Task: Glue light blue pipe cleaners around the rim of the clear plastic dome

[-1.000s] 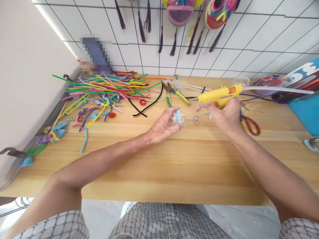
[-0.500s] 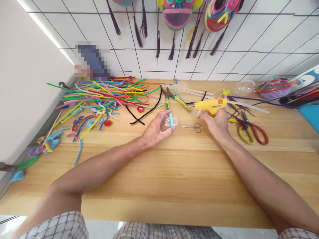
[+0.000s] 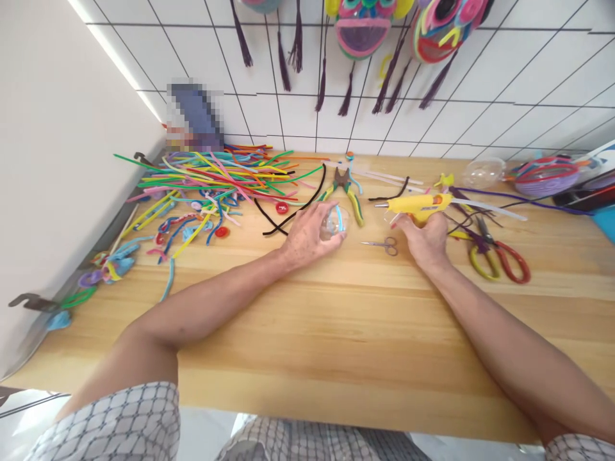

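Observation:
My left hand (image 3: pixel 310 235) is closed around a small clear plastic shell (image 3: pixel 342 214), thumb on its near side and fingers over the far side. A short light blue pipe cleaner (image 3: pixel 340 218) lies curved against the shell. My right hand (image 3: pixel 426 240) grips a yellow hot glue gun (image 3: pixel 417 203) by its handle, its metal nozzle pointing left, towards the shell but apart from it. A translucent glue stick (image 3: pixel 490 203) sticks out of the gun's back. Small scissors (image 3: pixel 384 244) lie between my hands. Pliers with green and yellow handles (image 3: pixel 355 208) rest just behind the shell.
A heap of coloured pipe cleaners (image 3: pixel 216 176) covers the back left. Red buttons (image 3: pixel 221 232) lie near it. Larger scissors with yellow and red handles (image 3: pixel 500 261) are at right. Another clear shell (image 3: pixel 484 173) stands behind. Decorated masks (image 3: pixel 362 29) with tassels hang on the tiled wall.
The view has shifted, so things sit further right in it. My left hand has moved slightly towards the back with the shell, and the pliers have turned a little. The glue gun stays in my right hand.

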{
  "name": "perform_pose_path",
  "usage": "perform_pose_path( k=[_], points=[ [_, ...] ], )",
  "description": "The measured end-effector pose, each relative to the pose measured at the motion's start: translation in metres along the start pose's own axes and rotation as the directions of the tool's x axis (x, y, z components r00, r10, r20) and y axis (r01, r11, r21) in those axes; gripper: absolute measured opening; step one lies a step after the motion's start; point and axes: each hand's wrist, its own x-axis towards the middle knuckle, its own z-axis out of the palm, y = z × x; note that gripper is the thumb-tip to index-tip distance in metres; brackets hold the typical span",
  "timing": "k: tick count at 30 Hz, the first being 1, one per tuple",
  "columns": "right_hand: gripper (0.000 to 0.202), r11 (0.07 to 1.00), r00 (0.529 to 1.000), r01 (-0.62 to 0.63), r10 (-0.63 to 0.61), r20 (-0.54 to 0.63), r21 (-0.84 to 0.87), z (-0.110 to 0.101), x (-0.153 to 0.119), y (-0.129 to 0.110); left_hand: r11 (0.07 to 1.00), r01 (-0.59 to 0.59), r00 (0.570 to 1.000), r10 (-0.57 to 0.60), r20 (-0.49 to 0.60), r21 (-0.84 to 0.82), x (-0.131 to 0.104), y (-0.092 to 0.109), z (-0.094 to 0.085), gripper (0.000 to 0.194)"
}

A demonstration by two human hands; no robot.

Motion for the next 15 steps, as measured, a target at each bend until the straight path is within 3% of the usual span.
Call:
perform_pose_path(
  k=[8, 13, 15],
  points=[
    [0.032, 0.993, 0.991, 0.07, -0.058, 0.119, -0.095, -0.004, -0.008, -0.023, 0.993, -0.053, 0.999, 0.054, 0.009, -0.11, 0.005, -0.004, 0.002, 0.069],
    [0.016, 0.986, 0.983, 0.113, -0.092, 0.159, -0.126, -0.007, -0.013, -0.033, 0.988, -0.07, 0.996, 0.076, 0.037, -0.134, 0.004, -0.008, 0.005, 0.07],
    [0.022, 0.985, 0.984, 0.12, -0.101, 0.149, -0.125, -0.008, -0.014, -0.034, 0.986, -0.093, 0.994, 0.099, 0.035, -0.138, 0.003, -0.009, 0.006, 0.073]
  ],
)
